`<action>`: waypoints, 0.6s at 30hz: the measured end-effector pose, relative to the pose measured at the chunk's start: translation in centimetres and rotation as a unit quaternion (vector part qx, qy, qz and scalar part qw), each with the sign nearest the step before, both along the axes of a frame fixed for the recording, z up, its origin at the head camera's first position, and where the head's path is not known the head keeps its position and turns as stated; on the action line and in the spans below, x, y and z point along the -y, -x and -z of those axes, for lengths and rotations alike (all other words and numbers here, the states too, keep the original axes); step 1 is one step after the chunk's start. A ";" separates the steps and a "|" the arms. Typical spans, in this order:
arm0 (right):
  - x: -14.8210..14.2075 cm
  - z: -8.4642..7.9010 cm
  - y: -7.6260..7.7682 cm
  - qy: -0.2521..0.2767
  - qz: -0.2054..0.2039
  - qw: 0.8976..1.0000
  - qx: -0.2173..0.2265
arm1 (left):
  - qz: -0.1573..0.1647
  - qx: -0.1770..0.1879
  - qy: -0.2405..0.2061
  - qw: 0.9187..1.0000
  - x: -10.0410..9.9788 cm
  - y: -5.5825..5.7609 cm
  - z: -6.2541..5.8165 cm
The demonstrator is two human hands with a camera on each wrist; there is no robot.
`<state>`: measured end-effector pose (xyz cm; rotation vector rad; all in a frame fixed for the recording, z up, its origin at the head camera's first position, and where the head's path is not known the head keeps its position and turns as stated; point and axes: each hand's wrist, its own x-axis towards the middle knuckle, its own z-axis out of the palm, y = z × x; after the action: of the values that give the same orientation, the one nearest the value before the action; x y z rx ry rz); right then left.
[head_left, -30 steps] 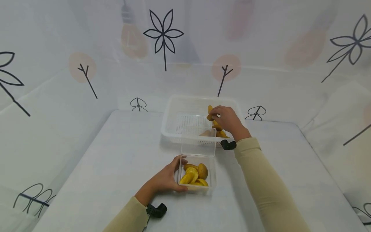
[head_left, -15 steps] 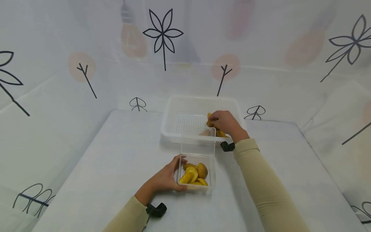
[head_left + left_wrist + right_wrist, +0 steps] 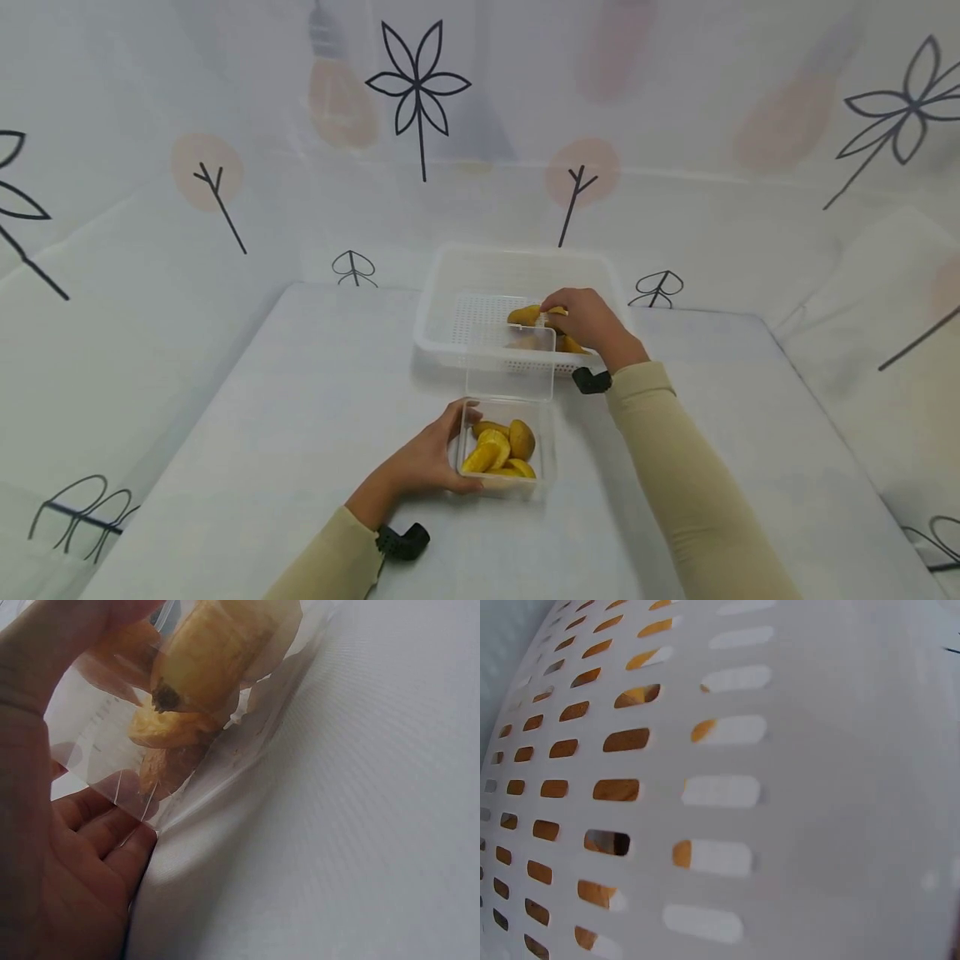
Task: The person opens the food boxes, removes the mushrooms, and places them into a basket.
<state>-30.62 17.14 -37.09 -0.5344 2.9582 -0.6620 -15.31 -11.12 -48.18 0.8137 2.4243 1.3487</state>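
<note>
My left hand [image 3: 429,454] grips the left side of a small clear plastic box [image 3: 546,467], its thumb at the near side and fingers at the far side. Several yellow, fruit-like pieces [image 3: 495,450] lie inside; one has a dark stem end [image 3: 166,697] in the left wrist view. The box's clear lid [image 3: 510,375] stands raised toward the basket. Over the right part of a white perforated basket [image 3: 431,325], my right hand [image 3: 588,321] pinches a yellow piece [image 3: 557,311], partly hidden by the fingers. Another yellow piece [image 3: 522,316] lies just left of the fingertips.
More yellow pieces [image 3: 572,345] lie in the basket's near right corner, partly behind the lid. The basket's slotted wall [image 3: 817,787] fills the right wrist view, yellow showing through its slots. A white cloth [image 3: 330,375] covers the table; a printed curtain [image 3: 480,200] hangs behind.
My right hand has lowered into the basket from above the pile. The yellow piece it held upright no longer stands up; one now lies left of the fingertips. My left hand keeps its grip.
</note>
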 end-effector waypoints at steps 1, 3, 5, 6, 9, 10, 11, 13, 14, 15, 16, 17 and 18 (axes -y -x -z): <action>0.0 -0.1 -0.1 -0.001 0.000 1.000 0.000 | 0.001 0.001 0.000 1.000 0.0 0.0 0.0; -0.1 -0.4 -0.5 -0.002 -0.003 1.000 -0.001 | 0.000 0.002 0.000 1.000 0.0 0.0 0.0; -0.1 -0.6 -0.8 -0.002 -0.004 1.000 -0.005 | -0.001 0.004 0.002 1.000 0.0 0.0 0.0; -0.2 -0.7 -1.0 -0.001 -0.006 1.000 -0.007 | -0.001 0.003 0.004 1.000 0.0 0.0 0.0; -0.2 -1.0 -1.6 0.002 -0.007 1.000 -0.012 | -0.003 0.004 0.009 1.000 0.0 0.0 0.0; -0.2 -1.1 -1.8 0.002 -0.009 1.000 -0.014 | -0.004 0.004 0.010 1.000 -0.1 0.0 0.0; -0.2 -1.1 -1.9 0.002 -0.010 1.000 -0.017 | -0.004 0.004 0.011 1.000 -0.1 0.0 0.0; -0.3 -1.2 -2.3 0.003 -0.014 1.000 -0.021 | -0.005 0.004 0.010 1.000 -0.1 0.0 0.0; -0.4 -1.3 -2.5 0.004 -0.016 1.000 -0.024 | -0.004 0.004 0.009 1.000 -0.1 0.0 0.0; -0.5 -1.3 -2.7 0.004 -0.021 0.999 -0.028 | -0.003 0.004 0.008 1.000 -0.1 0.0 0.0; -0.5 -1.4 -2.9 0.005 -0.026 0.999 -0.033 | -0.002 0.004 0.008 1.000 -0.1 0.0 0.0; -0.6 -1.5 -3.2 0.007 -0.030 0.999 -0.038 | -0.001 0.003 0.006 1.000 -0.1 0.0 0.0; -0.7 -1.5 -3.4 0.008 -0.036 0.998 -0.043 | -0.001 0.003 0.005 1.000 -0.1 0.0 0.0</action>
<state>-27.18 17.85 -35.55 -0.6830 2.9992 -0.6736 -15.34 -11.04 -48.14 0.8044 2.4262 1.3360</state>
